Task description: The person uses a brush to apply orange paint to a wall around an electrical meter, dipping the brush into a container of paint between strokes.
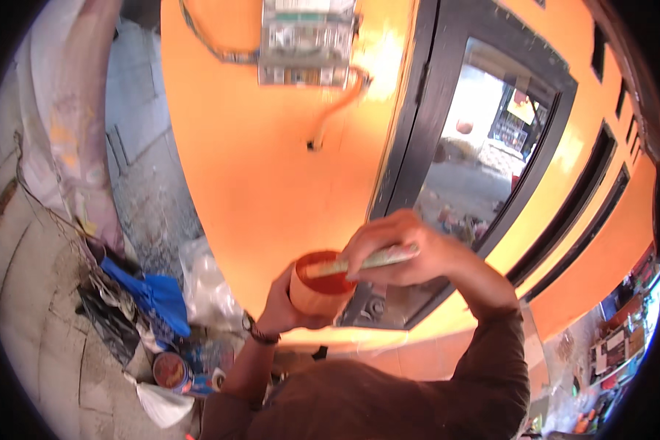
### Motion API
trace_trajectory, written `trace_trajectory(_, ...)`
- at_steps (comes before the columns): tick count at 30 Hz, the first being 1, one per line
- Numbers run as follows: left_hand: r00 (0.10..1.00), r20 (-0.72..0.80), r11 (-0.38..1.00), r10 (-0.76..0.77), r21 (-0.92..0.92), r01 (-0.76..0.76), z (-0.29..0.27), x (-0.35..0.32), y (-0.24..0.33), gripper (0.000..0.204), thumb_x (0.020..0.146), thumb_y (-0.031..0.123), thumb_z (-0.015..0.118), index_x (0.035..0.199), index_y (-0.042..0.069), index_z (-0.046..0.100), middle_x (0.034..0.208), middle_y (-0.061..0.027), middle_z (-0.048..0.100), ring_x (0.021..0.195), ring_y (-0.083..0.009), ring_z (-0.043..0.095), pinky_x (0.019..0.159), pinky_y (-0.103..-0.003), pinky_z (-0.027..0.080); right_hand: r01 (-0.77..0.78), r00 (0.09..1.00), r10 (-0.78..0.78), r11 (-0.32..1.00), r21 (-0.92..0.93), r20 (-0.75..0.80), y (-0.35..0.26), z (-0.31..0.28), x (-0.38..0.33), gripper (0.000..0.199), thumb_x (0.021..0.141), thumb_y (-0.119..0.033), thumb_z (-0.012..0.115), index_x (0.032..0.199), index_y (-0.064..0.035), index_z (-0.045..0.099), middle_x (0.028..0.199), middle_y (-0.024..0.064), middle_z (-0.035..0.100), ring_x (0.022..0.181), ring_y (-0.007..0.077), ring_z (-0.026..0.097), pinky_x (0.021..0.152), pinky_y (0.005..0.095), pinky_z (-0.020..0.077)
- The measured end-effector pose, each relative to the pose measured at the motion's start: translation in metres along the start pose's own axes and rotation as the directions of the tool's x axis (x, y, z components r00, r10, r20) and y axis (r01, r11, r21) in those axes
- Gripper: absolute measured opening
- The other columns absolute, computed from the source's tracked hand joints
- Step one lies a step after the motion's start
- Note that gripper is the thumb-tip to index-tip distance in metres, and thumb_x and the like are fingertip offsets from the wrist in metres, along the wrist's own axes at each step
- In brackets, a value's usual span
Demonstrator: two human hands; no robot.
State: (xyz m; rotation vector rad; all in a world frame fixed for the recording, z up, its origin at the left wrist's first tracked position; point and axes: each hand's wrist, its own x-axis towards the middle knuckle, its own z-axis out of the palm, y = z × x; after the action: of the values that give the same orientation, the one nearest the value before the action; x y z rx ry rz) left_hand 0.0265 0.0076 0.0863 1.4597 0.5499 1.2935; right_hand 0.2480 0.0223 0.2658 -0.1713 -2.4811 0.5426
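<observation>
Wall: the orange wall point(264, 187) rose in front of the person, behind the cup, and left a broad bare stretch to the left of the door.
Door: the dark-framed glass door point(407, 165) stood to the right of that stretch, behind the right hand; a loaded tip was best held clear of it.
Meter box: the clear-fronted meter box point(306, 48) sat high on the wall, well apart from both hands.
Right hand: the right hand point(400, 233) pinched the brush handle between thumb and fingers; a relaxed wrist probably steered the tip best.
Left hand: the left hand point(281, 306) wrapped the cup's side, some fingers hidden; a firm, even hold would have guarded against tipping.
Cup: the orange cup point(317, 302) was in the left hand, mouth upward, its fill level unclear.
Brush: the brush point(390, 256) slanted over the cup's mouth, tip blurred; a light wipe on the inner rim would likely have shed excess.
</observation>
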Motion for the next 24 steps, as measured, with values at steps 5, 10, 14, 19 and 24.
trace_trajectory(5, 1.0, 0.014, 1.0, 0.011, -0.005, -0.011, -0.002, 0.001, 0.007, 0.1, 0.049, 0.009, 0.096, 0.137, 0.005, 0.048, 0.128, -0.0058, 0.06, 0.117, -0.0191, 0.058, 0.1, -0.038, 0.049, 0.149, 0.989, -0.143, 0.972, -0.181, 0.047, 0.009, 0.007, 0.004, 0.02, 0.078, 0.0, 0.07, 0.095, -0.0087, 0.066, 0.09, 0.0064, 0.067, 0.08, 0.0271, 0.068, 0.067, 0.0364, 0.0549)
trace_trajectory(10, 0.999, -0.016, 0.998, -0.051, -0.038, 0.051, -0.013, 0.007, 0.003, 0.095, 0.055, 0.009, 0.093, 0.137, 0.006, 0.047, 0.126, -0.005, 0.061, 0.114, -0.0188, 0.06, 0.098, -0.038, 0.051, 0.268, 0.963, -0.249, 0.892, -0.364, 0.1, 0.026, 0.013, -0.007, 0.029, 0.075, -0.01, 0.069, 0.105, -0.0097, 0.067, 0.112, 0.0109, 0.065, 0.087, 0.03, 0.069, 0.067, 0.0375, 0.0572)
trace_trajectory(14, 1.0, 0.009, 0.999, -0.015, 0.034, 0.015, -0.021, 0.011, 0.01, 0.095, 0.055, 0.011, 0.093, 0.137, 0.006, 0.047, 0.126, -0.0051, 0.061, 0.114, -0.0191, 0.06, 0.099, -0.038, 0.05, 0.308, 0.95, -0.303, 0.877, -0.37, 0.073, 0.034, 0.02, -0.006, 0.045, 0.062, -0.006, 0.073, 0.106, -0.0103, 0.063, 0.112, 0.0061, 0.061, 0.09, 0.0267, 0.066, 0.068, 0.038, 0.0563)
trace_trajectory(19, 1.0, 0.015, 0.999, -0.017, 0.044, 0.016, -0.026, 0.014, 0.012, 0.094, 0.054, 0.011, 0.093, 0.136, 0.005, 0.047, 0.126, -0.0053, 0.061, 0.114, -0.0197, 0.06, 0.099, -0.038, 0.05, 0.322, 0.943, -0.332, 0.872, -0.368, 0.04, 0.04, 0.025, -0.001, 0.043, 0.063, -0.009, 0.072, 0.105, -0.0108, 0.063, 0.114, 0.0063, 0.06, 0.093, 0.0265, 0.066, 0.068, 0.0388, 0.0561)
trace_trajectory(24, 0.999, 0.027, 0.996, 0.039, 0.08, -0.041, -0.035, 0.005, 0.005, 0.09, 0.061, 0.012, 0.092, 0.138, 0.004, 0.046, 0.13, -0.0069, 0.058, 0.12, -0.0203, 0.057, 0.101, -0.039, 0.049, 0.299, 0.954, -0.293, 0.897, -0.327, 0.068, 0.043, 0.031, -0.003, 0.043, 0.097, -0.044, 0.047, 0.108, -0.0068, 0.066, 0.112, 0.0144, 0.063, 0.098, 0.0319, 0.067, 0.073, 0.0403, 0.058)
